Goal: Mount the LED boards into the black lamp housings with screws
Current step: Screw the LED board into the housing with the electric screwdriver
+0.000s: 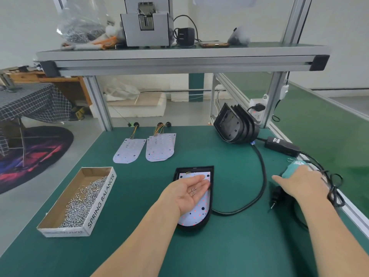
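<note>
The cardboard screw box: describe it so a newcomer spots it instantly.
On the green table, look to the near left corner. The open cardboard box sits there, printed SPRING BALANCER on its side and part-filled with loose silver screws, unlike the flat LED boards behind it.

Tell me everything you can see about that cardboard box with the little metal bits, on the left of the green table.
The open brown cardboard box is a shallow, lidless oblong tray with white outer walls; "SPRING BALANCER" is printed in black on its long right side. It lies flat at an angle on the green table mat, near the left edge. A loose heap of small silvery screws covers much of its floor, thinning toward the far end. Neither hand touches it.
</note>
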Motion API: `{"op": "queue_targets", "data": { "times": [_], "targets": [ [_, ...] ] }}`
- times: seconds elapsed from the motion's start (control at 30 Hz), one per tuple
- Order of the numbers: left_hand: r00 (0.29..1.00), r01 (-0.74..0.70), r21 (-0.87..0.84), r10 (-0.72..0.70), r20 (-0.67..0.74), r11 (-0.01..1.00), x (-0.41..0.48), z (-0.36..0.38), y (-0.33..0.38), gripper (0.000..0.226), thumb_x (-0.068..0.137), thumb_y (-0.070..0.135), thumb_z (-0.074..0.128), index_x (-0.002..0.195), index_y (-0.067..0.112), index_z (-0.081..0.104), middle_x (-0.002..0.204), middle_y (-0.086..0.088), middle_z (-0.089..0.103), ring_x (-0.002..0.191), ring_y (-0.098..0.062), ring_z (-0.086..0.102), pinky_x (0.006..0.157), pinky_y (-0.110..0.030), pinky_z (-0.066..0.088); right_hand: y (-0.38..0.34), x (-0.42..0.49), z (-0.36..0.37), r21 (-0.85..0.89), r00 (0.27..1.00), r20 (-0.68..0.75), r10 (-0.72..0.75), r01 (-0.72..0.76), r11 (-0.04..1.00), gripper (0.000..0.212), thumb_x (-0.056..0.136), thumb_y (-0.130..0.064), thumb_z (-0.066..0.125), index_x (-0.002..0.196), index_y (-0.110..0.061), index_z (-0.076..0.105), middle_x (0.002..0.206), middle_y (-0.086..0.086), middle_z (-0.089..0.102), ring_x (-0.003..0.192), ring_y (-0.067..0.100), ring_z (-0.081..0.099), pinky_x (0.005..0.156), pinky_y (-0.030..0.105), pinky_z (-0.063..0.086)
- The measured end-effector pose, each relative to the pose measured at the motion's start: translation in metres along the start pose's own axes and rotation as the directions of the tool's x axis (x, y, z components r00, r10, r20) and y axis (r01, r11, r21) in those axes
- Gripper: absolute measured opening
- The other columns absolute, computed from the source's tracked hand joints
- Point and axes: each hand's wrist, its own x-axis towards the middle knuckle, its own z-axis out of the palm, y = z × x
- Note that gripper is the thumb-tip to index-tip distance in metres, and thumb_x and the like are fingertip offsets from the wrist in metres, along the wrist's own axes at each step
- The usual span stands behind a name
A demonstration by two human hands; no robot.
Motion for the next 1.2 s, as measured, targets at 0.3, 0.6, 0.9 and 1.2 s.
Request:
{"op": "queue_targets", "data": {
  "times": [0.3, 0.6, 0.9, 1.2],
  "targets": [
    [0.999, -0.027, -0.025, 0.026, -0.035, 0.999, 0.001, 0.000, -0.002, 0.010, 0.086, -0.019, 0.064, 0.095, -0.017, 0.067, 0.084, -0.025, 0.074, 0.066, -0.032, 0.075, 0.060, -0.034, 0.063, -0.008, 0.001, 0.016, -0.011, 0.996, 0.082, -0.029, 0.030, 0.999, 0.095, 0.083, -0.039, 0.073, 0.150, 0.002, 0.019, 0.117, 0.019, 0.064, 0.106, 0.037, 0.064, 0.079, 0.037, 0.050],
    [1.000, -0.024, 0.014, 0.023, 0.007, 1.000, 0.003, -0.008, -0.001, 0.020, 0.091, -0.006, 0.066, 0.074, -0.013, 0.076, 0.084, -0.021, 0.074, 0.070, -0.029, 0.076, 0.056, -0.029, 0.061, -0.016, -0.056, 0.013, 0.963, 0.931, 0.270, -0.247, -0.261, 0.067, 0.032, 0.075, 0.000, 0.069, 0.100, -0.014, 0.056, 0.075, 0.004, 0.058, 0.054, 0.012, 0.050, 0.043, 0.020, 0.042],
    [1.000, -0.014, 0.079, 0.012, 0.023, 0.997, 0.003, -0.011, 0.000, 0.020, 0.100, 0.003, 0.056, 0.091, -0.007, 0.071, 0.070, -0.011, 0.069, 0.055, -0.017, 0.070, 0.048, -0.021, 0.055, -0.106, -0.085, -0.015, 0.629, 0.813, 0.171, -0.556, -0.524, -0.573, 0.014, 0.083, -0.032, 0.065, 0.085, -0.018, 0.061, 0.054, -0.010, 0.043, 0.046, 0.006, 0.039, 0.043, 0.015, 0.028],
    [0.999, -0.006, 0.123, 0.001, 0.038, 0.992, 0.002, -0.012, 0.001, 0.019, 0.101, 0.006, 0.055, 0.096, -0.003, 0.070, 0.071, -0.009, 0.070, 0.054, -0.014, 0.068, 0.042, -0.018, 0.050, -0.168, -0.099, -0.005, 0.933, 0.992, -0.125, 0.032, 0.129, -0.336, 0.022, 0.083, -0.011, 0.072, 0.075, -0.018, 0.052, 0.050, -0.004, 0.052, 0.044, 0.015, 0.045, 0.046, 0.023, 0.040]
  ]
}}
